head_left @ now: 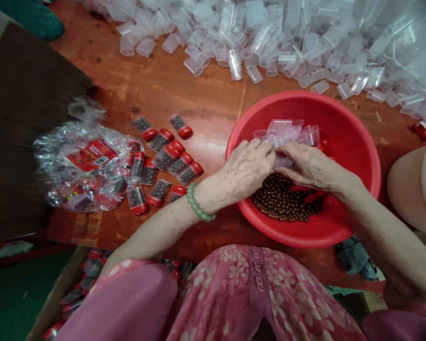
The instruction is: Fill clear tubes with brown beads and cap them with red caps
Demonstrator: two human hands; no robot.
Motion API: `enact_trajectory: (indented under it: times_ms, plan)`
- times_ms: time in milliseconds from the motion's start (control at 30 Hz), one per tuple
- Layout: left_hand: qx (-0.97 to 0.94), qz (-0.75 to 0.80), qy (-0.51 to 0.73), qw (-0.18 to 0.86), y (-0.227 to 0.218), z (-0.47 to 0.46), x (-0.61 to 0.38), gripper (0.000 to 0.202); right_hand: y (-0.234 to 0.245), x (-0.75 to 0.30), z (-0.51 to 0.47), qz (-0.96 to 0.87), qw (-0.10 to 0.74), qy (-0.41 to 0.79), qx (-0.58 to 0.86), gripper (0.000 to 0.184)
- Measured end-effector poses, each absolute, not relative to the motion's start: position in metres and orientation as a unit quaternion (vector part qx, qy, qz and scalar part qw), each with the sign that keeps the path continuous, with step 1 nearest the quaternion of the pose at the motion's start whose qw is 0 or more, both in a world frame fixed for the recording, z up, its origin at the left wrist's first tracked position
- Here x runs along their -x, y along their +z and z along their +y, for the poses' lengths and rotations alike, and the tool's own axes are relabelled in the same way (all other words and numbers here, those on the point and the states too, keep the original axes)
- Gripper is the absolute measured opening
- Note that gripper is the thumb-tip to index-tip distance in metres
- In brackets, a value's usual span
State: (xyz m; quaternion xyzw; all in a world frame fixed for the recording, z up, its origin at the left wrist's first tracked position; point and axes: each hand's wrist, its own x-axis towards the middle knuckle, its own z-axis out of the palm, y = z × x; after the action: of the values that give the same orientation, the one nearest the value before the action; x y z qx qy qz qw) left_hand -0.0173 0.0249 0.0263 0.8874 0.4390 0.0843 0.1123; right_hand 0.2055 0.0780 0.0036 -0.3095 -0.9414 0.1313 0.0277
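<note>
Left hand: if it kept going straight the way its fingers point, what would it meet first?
The left hand points across the red basin. First in line is the clear plastic tube at its fingertips, then the right hand, though depth is hard to judge from this view.

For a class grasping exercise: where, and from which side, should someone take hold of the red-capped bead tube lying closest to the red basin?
Pinch the red cap from above, probably coming from the red basin side. The bead tube lies flat, its cap wider than its clear body, and a neighbouring tube crowds the body's far side.
</note>
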Motion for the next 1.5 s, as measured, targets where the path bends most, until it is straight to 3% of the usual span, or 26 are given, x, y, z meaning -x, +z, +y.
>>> enact_trajectory:
  times_ms: [267,400,500,767,933,1067,1267,1400,1500]
  plan:
    - [-0.799,0.495,0.31,0.144,0.005,0.044,0.067,0.035,0.033,-0.18,0.081,-0.88,0.015,-0.083,0.468,0.048]
    - [-0.785,0.498,0.334,0.157,-0.003,0.029,0.077,0.037,0.026,-0.165,0.068,-0.953,-0.016,0.009,0.304,0.037]
    - [-0.765,0.504,0.365,0.169,-0.008,0.018,0.074,0.035,0.009,-0.16,0.065,-0.979,-0.069,0.07,0.178,0.041]
    - [-0.721,0.513,0.422,0.194,-0.019,0.01,0.067,0.033,0.002,-0.146,0.067,-0.988,-0.132,-0.01,0.082,0.018]
    - [-0.698,0.527,0.439,0.204,-0.022,0.01,0.062,0.03,0.012,-0.141,0.06,-0.979,-0.16,0.076,0.098,0.018]
    - [-0.694,0.523,0.45,0.205,-0.028,0.01,0.055,0.03,0.032,-0.153,0.052,-0.942,-0.218,0.168,0.19,0.014]
    - [-0.675,0.515,0.483,0.214,-0.041,0.013,0.046,0.03,0.032,-0.156,0.033,-0.847,-0.403,0.09,0.336,0.034]
    - [-0.677,0.51,0.48,0.223,-0.046,0.015,0.049,0.032,0.017,-0.138,0.024,-0.843,-0.409,0.084,0.34,0.038]
    - [-0.678,0.51,0.476,0.23,-0.046,0.014,0.05,0.032,0.006,-0.132,0.025,-0.877,-0.366,0.103,0.294,0.035]
